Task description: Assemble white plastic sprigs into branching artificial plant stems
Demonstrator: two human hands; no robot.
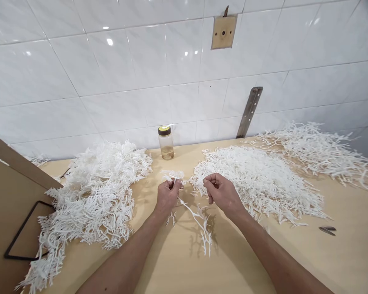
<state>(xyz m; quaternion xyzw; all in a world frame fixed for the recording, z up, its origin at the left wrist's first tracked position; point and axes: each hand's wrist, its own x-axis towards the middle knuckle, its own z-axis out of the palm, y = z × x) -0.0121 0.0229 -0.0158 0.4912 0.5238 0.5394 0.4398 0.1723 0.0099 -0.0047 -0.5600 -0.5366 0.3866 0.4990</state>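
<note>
Near the middle of the table, my left hand pinches a white branching plastic twig. Its forked end hangs down to the right of the fingers, and a frilly white tuft sticks out above them. My right hand is apart from it on the right, thumb and fingertips pressed together. Whatever lies in that pinch, if anything, is too small to tell. Just beyond my right hand spreads a pile of small white twig pieces.
A heap of bushy white branches covers the left, beside a brown board. Longer bare branches lie at the back right. A lidded bottle stands by the tiled wall. A small dark metal tool rests at right.
</note>
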